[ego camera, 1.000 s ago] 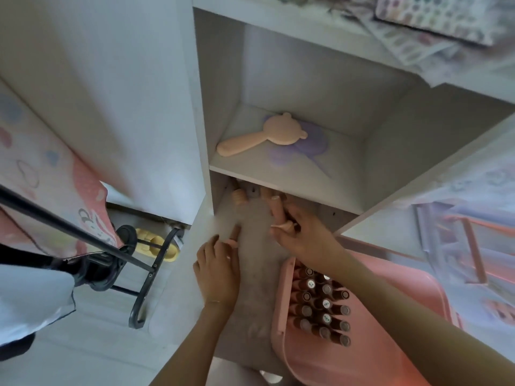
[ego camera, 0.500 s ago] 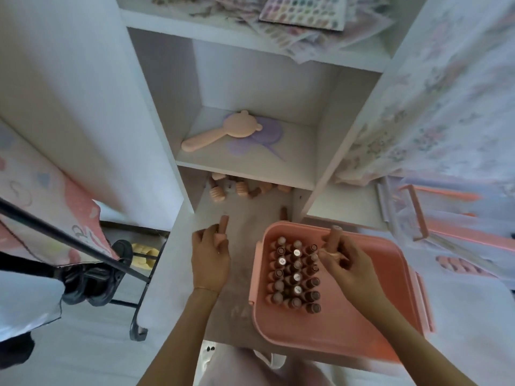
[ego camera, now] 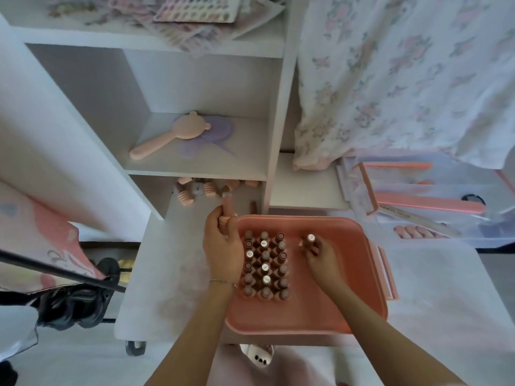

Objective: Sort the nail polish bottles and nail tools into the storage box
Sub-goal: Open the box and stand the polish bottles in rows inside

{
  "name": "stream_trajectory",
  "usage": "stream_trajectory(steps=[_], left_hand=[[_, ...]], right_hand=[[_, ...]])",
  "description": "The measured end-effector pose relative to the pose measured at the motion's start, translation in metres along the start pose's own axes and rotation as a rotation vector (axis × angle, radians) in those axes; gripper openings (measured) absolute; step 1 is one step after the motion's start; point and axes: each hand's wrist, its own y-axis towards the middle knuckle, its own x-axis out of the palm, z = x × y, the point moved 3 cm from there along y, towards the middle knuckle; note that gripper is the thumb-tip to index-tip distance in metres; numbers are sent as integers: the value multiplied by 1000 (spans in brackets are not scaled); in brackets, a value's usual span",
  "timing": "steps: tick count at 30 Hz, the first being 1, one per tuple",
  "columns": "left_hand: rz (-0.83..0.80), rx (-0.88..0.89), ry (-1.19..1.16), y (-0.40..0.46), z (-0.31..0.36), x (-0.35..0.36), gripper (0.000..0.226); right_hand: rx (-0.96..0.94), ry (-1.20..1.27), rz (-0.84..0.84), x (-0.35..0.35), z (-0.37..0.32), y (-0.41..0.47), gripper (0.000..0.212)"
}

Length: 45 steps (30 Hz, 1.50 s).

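In the head view, the box point(ego camera: 359, 274) is sitting on the white table, already holding a tidy block of upright bottles point(ego camera: 264, 266) in three columns at its left side, so a good share of the sorting looks done. The right hand point(ego camera: 320, 254) is gripping one bottle point(ego camera: 310, 240) by its body, cap up, inside the box just to the right of the block, and appears to be starting a new column. The left hand point(ego camera: 223, 246) is curling round another bottle point(ego camera: 227, 207) at the box's upper left rim, ready to follow. Several loose bottles point(ego camera: 195, 190) are lying tumbled in the low shelf nook behind the box, well short of sorted. Nail files point(ego camera: 429, 204) are lying to the right, outside the box, so the tools seem untouched.
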Motion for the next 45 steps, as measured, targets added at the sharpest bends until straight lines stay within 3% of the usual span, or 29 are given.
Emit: stream_trajectory(steps=[6,19,45], left_hand=[[68,62,117,-6,-7,8,28],[32,206,229,-10,-8,12,27],[52,184,188,-11,-8,9,27]], right_hand=[[-4,-78,47,7,11,12,17],[-10,-15,-5,16,19,17,22],[-58,-56,-11,19,25,19,27]])
